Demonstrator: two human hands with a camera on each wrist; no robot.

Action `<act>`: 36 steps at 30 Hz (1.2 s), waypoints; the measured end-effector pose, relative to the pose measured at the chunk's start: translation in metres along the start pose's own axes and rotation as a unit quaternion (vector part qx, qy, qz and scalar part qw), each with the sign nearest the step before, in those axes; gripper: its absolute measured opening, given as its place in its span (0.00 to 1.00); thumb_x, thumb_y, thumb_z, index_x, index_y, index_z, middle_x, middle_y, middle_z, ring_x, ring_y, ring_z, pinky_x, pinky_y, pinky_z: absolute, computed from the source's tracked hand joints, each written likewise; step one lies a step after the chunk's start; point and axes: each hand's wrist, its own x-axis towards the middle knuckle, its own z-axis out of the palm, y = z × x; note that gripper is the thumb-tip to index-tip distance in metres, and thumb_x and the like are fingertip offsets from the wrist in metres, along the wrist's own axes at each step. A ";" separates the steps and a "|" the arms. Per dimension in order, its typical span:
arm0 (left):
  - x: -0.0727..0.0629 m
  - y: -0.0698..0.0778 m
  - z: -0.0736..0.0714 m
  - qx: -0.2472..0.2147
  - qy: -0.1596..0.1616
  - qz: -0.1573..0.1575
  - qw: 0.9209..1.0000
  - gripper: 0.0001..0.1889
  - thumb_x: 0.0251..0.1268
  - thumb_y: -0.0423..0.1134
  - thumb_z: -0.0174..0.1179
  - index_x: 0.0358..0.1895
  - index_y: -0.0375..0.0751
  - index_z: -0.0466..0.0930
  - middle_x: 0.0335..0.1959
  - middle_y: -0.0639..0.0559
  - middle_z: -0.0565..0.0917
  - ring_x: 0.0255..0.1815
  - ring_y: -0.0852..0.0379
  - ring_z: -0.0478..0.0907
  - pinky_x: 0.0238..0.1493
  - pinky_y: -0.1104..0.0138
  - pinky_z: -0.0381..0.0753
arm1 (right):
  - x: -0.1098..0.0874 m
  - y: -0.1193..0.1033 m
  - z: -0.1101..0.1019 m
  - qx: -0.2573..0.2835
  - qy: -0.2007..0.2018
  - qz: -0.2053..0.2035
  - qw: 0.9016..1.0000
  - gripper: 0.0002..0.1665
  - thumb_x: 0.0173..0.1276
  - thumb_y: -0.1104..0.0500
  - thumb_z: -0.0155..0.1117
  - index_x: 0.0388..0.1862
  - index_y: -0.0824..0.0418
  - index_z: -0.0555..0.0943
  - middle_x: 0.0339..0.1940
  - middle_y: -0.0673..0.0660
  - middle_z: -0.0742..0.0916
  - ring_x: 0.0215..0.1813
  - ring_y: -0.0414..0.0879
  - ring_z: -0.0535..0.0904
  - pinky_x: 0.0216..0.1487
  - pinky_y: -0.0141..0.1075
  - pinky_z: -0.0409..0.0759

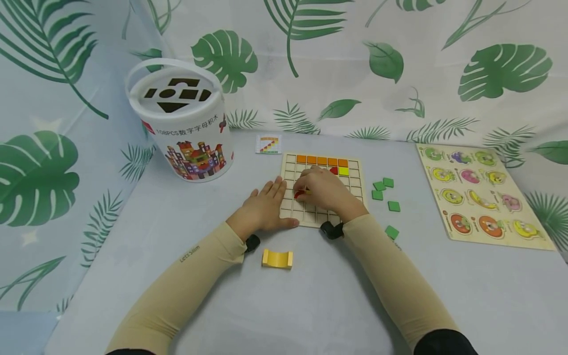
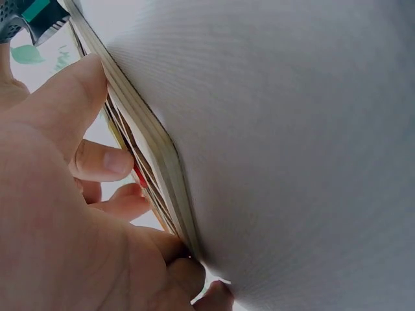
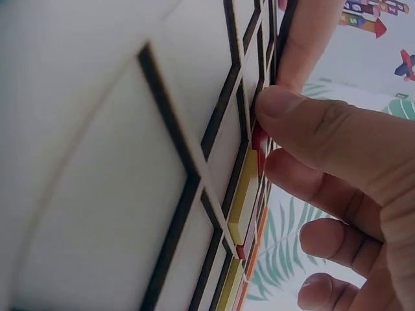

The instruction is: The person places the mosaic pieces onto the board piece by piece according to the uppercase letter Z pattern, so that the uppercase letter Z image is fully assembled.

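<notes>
A wooden grid board [image 1: 287, 170] lies flat on the table, bearing a row of orange tiles [image 1: 321, 161] along its far side. Just below the row's right end sit a yellow tile [image 1: 343, 171] and part of a red one. My left hand [image 1: 265, 207] rests at the board's left edge, fingers straight and thumb by the near edge. Over the grid, my right hand [image 1: 324, 190] pinches a red tile [image 1: 299, 194] at a cell left of centre. In the right wrist view, a yellow tile [image 3: 244, 197] lies beside that red tile. This hand hides several middle cells.
Several loose green tiles [image 1: 377, 195] lie right of the board. A small pattern card [image 1: 268, 144] is behind it, and a white lidded bucket [image 1: 191, 133] stands back left. Nearer me is a yellow arch block [image 1: 277, 259]. A fruit-picture board [image 1: 483, 197] lies far right.
</notes>
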 end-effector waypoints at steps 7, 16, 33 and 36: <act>-0.001 0.001 -0.001 -0.008 -0.002 -0.002 1.000 0.60 0.68 0.77 0.49 0.86 0.42 0.31 0.88 0.47 0.32 0.90 0.45 0.37 0.86 0.43 0.49 | -0.012 0.002 -0.004 -0.001 0.009 0.009 1.000 0.13 0.66 0.55 0.77 0.48 0.56 0.92 0.47 0.53 0.91 0.54 0.53 0.82 0.63 0.48 0.81; -0.003 0.003 -0.003 -0.025 -0.006 -0.007 1.000 0.60 0.68 0.76 0.52 0.86 0.41 0.31 0.88 0.47 0.32 0.90 0.45 0.36 0.87 0.44 0.47 | -0.048 0.008 -0.012 -0.015 0.008 0.041 0.999 0.14 0.66 0.53 0.78 0.49 0.56 0.92 0.49 0.54 0.92 0.56 0.53 0.84 0.67 0.50 0.81; -0.003 0.002 -0.003 -0.029 -0.002 -0.005 1.000 0.60 0.68 0.75 0.53 0.86 0.41 0.31 0.88 0.47 0.32 0.90 0.44 0.35 0.87 0.44 0.46 | -0.139 0.047 -0.021 -0.033 0.022 0.105 0.994 0.18 0.59 0.56 0.81 0.48 0.59 0.92 0.49 0.57 0.92 0.55 0.57 0.83 0.62 0.57 0.80; -0.003 0.003 -0.002 -0.025 -0.003 0.000 1.000 0.60 0.69 0.75 0.52 0.86 0.41 0.30 0.88 0.46 0.32 0.90 0.44 0.35 0.87 0.44 0.46 | -0.159 0.054 -0.022 -0.049 0.023 0.107 0.993 0.19 0.58 0.55 0.83 0.48 0.59 0.91 0.48 0.58 0.91 0.54 0.58 0.83 0.59 0.58 0.80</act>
